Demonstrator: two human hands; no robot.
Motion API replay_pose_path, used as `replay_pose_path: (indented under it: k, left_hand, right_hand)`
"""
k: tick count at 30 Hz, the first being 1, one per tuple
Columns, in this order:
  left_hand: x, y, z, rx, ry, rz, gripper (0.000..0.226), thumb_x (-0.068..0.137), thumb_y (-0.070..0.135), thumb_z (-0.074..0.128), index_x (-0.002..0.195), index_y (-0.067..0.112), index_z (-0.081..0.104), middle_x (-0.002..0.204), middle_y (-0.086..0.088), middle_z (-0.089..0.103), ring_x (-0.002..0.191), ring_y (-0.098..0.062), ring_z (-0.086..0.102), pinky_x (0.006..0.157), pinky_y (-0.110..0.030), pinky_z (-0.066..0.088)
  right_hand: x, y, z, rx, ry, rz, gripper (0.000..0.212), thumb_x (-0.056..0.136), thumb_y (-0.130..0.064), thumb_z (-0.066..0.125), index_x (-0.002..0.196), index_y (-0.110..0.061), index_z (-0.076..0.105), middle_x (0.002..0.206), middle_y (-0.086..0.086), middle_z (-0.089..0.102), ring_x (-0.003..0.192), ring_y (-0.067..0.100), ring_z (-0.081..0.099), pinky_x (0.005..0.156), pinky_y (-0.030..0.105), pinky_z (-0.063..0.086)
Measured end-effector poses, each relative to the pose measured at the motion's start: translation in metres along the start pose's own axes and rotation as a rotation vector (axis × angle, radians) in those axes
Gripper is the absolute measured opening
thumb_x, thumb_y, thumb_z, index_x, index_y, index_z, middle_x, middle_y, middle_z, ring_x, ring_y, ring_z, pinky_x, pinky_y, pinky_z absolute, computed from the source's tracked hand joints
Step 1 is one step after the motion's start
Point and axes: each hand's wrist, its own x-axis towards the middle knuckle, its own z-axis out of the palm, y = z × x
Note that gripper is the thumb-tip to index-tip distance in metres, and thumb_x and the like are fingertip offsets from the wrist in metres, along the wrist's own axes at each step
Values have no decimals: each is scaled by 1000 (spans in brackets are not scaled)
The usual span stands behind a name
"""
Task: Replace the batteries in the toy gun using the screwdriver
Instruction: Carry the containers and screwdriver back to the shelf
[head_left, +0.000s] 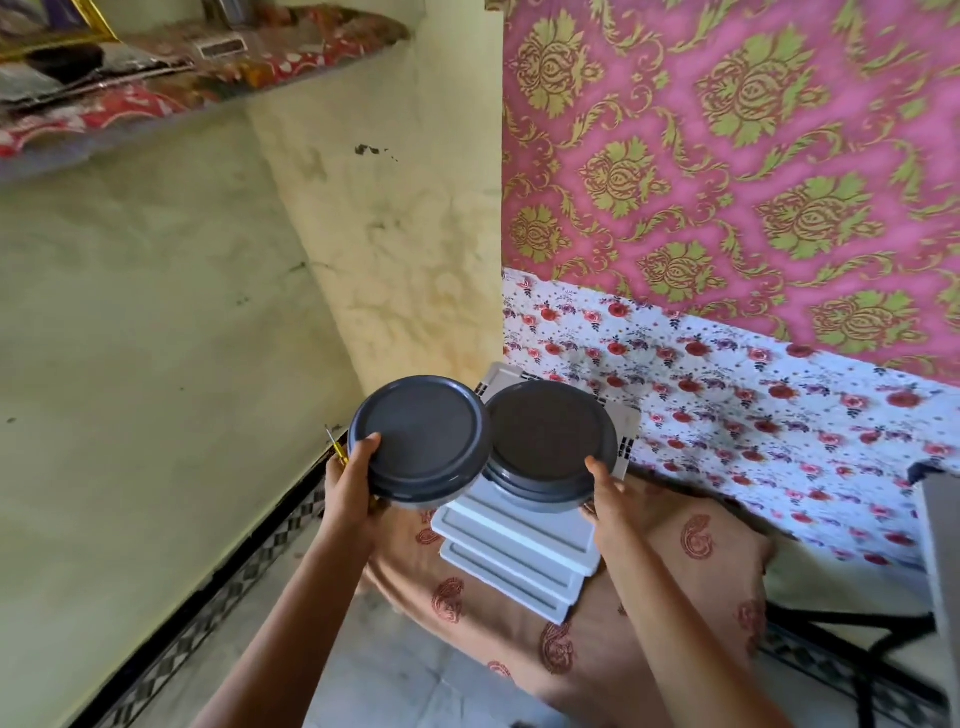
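head view — left hand clamps grey tub, screwdriver jutting behind fingers — right hand grips second tub

The left hand and right hand are bare, and the forearms behind them are uncovered as far as they show.

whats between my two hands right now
Head view: the left grey-lidded container and the right grey-lidded container, side by side, one held by the left hand, one by the right hand; stacked white trays show below.
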Motion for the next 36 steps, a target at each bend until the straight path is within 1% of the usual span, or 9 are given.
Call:
replay_pose_path:
  k: [3, 6, 10, 13, 20, 23, 26, 32, 36]
  left_hand:
    - [7, 5, -5, 16, -43, -4, 45, 85, 28, 63, 126, 15, 48, 114, -6, 56, 90, -17, 57, 62, -30, 47]
    - [14, 8, -14, 45, -90, -37, 51, 84, 29, 65, 130, 18, 46, 119, -7, 56, 98, -22, 57, 65, -33, 49]
    - [18, 10, -36, 97, -150, -79, 57, 80, 32, 69, 131, 20, 46, 124, -9, 57, 107, -27, 58, 68, -34, 51]
    - [16, 8, -58, 148, -236, -101, 53, 77, 34, 71, 125, 19, 52, 124, -11, 58, 110, -28, 58, 71, -36, 51]
    - [-6, -25, -95, 188, -301, -195, 45, 81, 23, 69, 124, 18, 54, 121, -8, 62, 107, -25, 60, 81, -38, 54]
    - [-15, -41, -98, 266, -346, -289, 58, 78, 39, 70, 131, 26, 51, 123, -4, 62, 111, -24, 59, 80, -39, 54]
    - [-19, -61, -87, 211, -270, -375, 19, 97, 30, 46, 104, 18, 59, 97, -8, 64, 100, -26, 58, 92, -43, 47]
    - [6, -126, -71, 323, -105, -381, 25, 98, 31, 39, 86, 17, 56, 77, -5, 52, 59, -14, 40, 52, -24, 32]
    - [27, -160, -44, 435, -132, -362, 28, 99, 22, 33, 76, 19, 48, 62, -2, 36, 42, -8, 30, 40, -20, 25]
  right_hand:
    - [-5, 3, -1, 5, 68, -71, 25, 80, -23, 70, 67, -17, 50, 96, 16, 58, 97, 28, 58, 80, 35, 49]
    - [-2, 13, -9, 37, 108, -147, 34, 76, -35, 73, 66, -12, 50, 70, 4, 53, 66, 15, 51, 77, 32, 45]
    - [35, 55, -27, 97, 182, -203, 90, 53, -75, 69, 123, -21, 54, 105, 4, 60, 89, 16, 55, 85, 29, 47]
    - [-86, 49, 5, 82, 84, -132, 30, 88, -25, 59, 107, -2, 60, 120, 25, 60, 93, 25, 61, 87, 32, 50]
    - [-167, 121, 28, -120, -257, -18, 23, 89, -29, 58, 111, -26, 55, 118, -1, 58, 114, 15, 53, 98, 30, 40]
    - [-170, 142, 17, -43, -208, -36, 25, 86, -15, 62, 110, -19, 58, 117, 5, 62, 106, 15, 58, 93, 28, 46]
    - [-157, 155, -1, -13, -110, -16, 29, 84, -12, 64, 113, -10, 59, 111, 9, 64, 95, 14, 61, 83, 25, 51]
    - [-99, 181, -23, 26, -37, 50, 32, 82, -15, 67, 113, -14, 61, 118, 11, 64, 107, 25, 63, 97, 44, 49]
    - [-54, 192, -33, 38, 50, 90, 41, 82, -18, 67, 121, -11, 57, 117, 11, 64, 97, 18, 65, 79, 25, 55]
